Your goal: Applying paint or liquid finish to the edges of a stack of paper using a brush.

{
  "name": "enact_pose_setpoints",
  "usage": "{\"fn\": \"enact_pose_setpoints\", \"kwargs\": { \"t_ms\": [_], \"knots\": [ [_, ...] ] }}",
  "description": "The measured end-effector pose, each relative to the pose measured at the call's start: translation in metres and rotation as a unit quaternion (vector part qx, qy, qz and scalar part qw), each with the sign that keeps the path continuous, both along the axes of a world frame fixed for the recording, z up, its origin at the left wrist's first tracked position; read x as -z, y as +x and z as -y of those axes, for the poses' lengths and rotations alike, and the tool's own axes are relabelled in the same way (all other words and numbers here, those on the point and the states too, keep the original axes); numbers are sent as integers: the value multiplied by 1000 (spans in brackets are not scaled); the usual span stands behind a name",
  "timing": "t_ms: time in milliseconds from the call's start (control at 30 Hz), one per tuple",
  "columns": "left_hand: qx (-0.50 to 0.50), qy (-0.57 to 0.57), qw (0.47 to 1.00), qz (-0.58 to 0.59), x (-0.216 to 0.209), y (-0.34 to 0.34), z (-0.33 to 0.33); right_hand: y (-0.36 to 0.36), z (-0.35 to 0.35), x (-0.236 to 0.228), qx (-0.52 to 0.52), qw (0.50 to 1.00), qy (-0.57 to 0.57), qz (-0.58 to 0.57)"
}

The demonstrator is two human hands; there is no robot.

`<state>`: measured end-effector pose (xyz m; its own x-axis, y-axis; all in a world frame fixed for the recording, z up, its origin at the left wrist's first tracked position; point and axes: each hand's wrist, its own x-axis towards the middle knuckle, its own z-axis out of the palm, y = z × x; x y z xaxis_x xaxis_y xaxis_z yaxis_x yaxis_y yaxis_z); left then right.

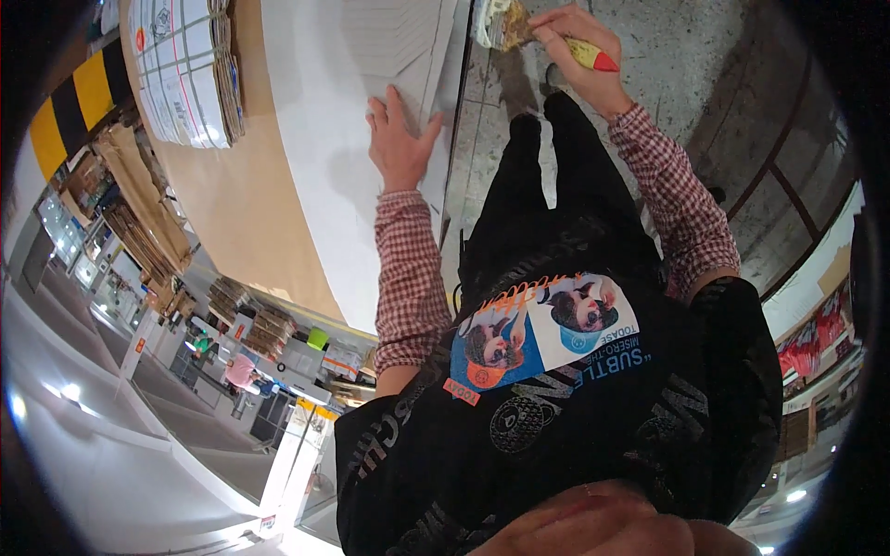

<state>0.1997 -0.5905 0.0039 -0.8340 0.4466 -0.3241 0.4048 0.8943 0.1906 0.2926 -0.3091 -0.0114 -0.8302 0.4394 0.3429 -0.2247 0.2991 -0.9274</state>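
My left hand point(402, 144) lies with fingers spread on white sheets point(320, 102) on the table. Under and beyond its fingertips, several sheet edges are fanned out in narrow steps. My right hand point(589, 60) grips a brush by its yellow handle with a red end point(593, 56). The brush's wide bristles point(502, 26) look coated with something pale, and they hang just right of the table edge, over the grey floor in this view. Whether the bristles touch anything, I cannot tell. Checked sleeves cover both my forearms.
Left of the white sheets is a brown board surface point(264, 204), with a strapped bundle of printed flat cardboard point(185, 79) on it. A black and yellow striped edge point(74, 102) runs farther left. Stacked cardboard point(264, 329), a green bin point(317, 338) and a person in pink point(241, 371) are in the distance.
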Motion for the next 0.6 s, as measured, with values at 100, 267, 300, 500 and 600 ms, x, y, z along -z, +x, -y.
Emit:
{"fn": "enact_pose_setpoints", "kwargs": {
  "t_ms": [100,267,300,500,600],
  "knots": [
    [27,20,999,25,-4,-10,-1,-30,17,30,48,909,-256,-326],
    [17,29,995,89,-17,-19,-4,-14,9,6,32,997,-74,-13],
    [15,30,995,90,-18,-19,-4,-13,11,9,27,997,-66,-11],
    [57,16,996,65,-18,-18,-11,-19,32,31,39,896,-314,-311],
    [87,-14,995,38,-13,-17,-14,-25,33,36,66,912,-272,-298]
  ]
}}
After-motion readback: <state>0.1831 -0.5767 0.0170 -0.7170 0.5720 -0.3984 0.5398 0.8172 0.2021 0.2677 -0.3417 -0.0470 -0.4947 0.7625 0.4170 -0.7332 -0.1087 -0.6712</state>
